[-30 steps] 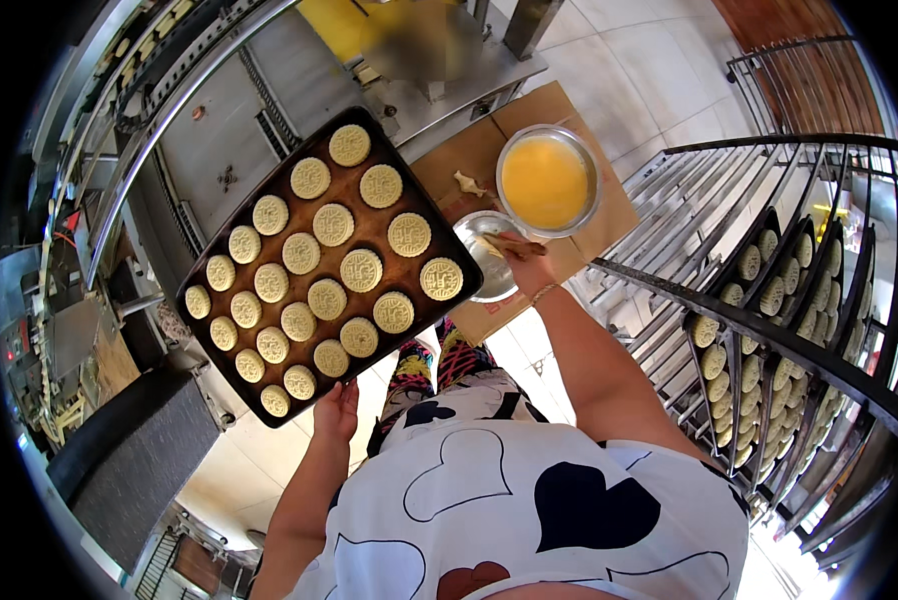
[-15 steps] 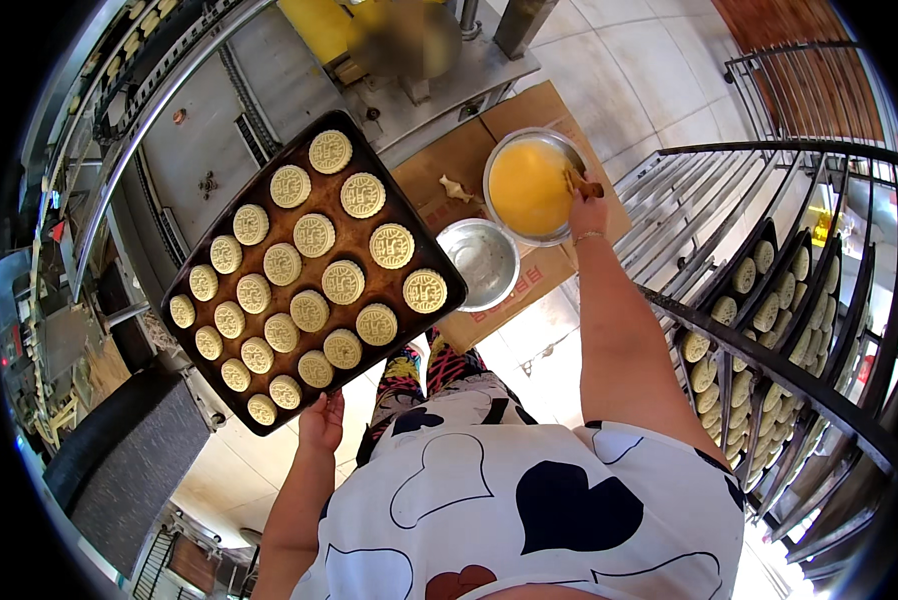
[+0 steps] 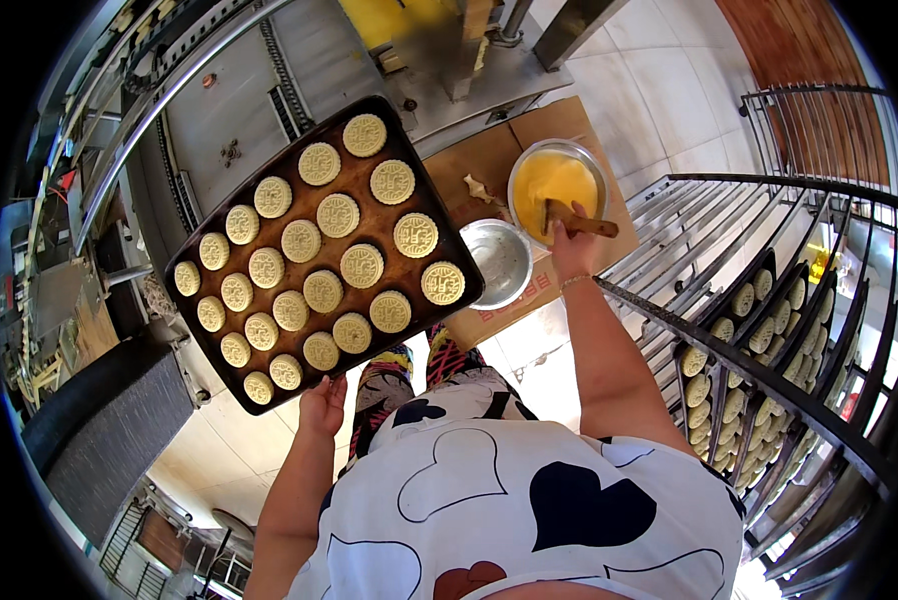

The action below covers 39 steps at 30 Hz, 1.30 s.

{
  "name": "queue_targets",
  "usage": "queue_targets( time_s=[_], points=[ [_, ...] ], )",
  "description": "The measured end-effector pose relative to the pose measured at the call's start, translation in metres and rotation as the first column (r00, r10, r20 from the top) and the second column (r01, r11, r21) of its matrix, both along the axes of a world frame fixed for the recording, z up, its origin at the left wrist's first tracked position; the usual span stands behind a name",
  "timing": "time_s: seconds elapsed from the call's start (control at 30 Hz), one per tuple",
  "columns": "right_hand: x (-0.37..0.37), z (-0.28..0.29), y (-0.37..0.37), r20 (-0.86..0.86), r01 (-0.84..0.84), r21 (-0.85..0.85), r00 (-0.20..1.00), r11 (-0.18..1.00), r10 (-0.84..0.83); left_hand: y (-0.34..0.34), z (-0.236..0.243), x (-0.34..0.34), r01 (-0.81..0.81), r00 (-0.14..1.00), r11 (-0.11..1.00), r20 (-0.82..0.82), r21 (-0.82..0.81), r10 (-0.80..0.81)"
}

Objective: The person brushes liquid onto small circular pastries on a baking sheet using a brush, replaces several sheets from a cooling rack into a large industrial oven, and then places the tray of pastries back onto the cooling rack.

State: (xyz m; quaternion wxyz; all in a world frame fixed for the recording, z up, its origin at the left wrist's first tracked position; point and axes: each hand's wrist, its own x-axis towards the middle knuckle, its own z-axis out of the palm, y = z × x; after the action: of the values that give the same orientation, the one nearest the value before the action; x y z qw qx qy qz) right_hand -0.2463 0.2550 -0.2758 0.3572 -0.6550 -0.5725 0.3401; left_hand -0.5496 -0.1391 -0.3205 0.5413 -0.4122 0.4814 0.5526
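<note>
Against the near edge of a dark baking tray [image 3: 269, 262] is my left hand [image 3: 323, 402], gripping the rim with fingers partly hidden beneath it. Rows of round, pale stamped pastries [image 3: 322, 291] lie apart on the tray. My right hand [image 3: 575, 250] is closed round the wooden handle of a brush [image 3: 591, 226]. The brush's tip dips into yellow liquid, like beaten egg, in a metal bowl [image 3: 603, 178]. An almost empty metal bowl [image 3: 497, 262] stands beside it, partly behind the tray's right corner.
Both bowls stand on flattened cardboard [image 3: 489, 325], with a small pale scrap [image 3: 479, 188] nearby. At the right is a metal rack [image 3: 759, 365] holding trays of pastries. Steel machinery [image 3: 224, 110] with chains and a curved rail fills the upper left. A dark padded surface [image 3: 119, 430] lies lower left.
My right hand has drawn the brush nearer, to the bowl's near side, and its handle now points right. My left hand stays at the tray; the whole view has shifted slightly.
</note>
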Motion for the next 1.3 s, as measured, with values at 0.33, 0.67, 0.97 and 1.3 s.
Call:
queue_targets(
  time_s=[0.33, 0.67, 0.97, 1.3],
  points=[
    [-0.026, 0.093, -0.033, -0.062, -0.114, -0.420, 0.993, 0.900, 0.097, -0.018, -0.018, 0.012, 0.087, 0.996, 0.978, -0.003, 0.191, -0.088],
    [-0.343, 0.035, -0.135, -0.541, -0.574, -0.276, 0.756, 0.771, 0.370, -0.129, -0.022, -0.053, 0.705, 0.666, 0.706, -0.281, -0.066, -0.691],
    [-0.420, -0.055, -0.118, 0.073, -0.531, 0.061, 0.847, 0.845, 0.527, -0.220, -0.035, -0.088, 0.551, 0.795, 0.804, -0.153, -0.224, -0.587],
    [-0.399, -0.068, -0.092, 0.185, -0.524, -0.123, 0.823, 0.843, 0.538, -0.258, -0.055, -0.114, 0.504, 0.825, 0.831, -0.156, -0.234, -0.544]
  ],
)
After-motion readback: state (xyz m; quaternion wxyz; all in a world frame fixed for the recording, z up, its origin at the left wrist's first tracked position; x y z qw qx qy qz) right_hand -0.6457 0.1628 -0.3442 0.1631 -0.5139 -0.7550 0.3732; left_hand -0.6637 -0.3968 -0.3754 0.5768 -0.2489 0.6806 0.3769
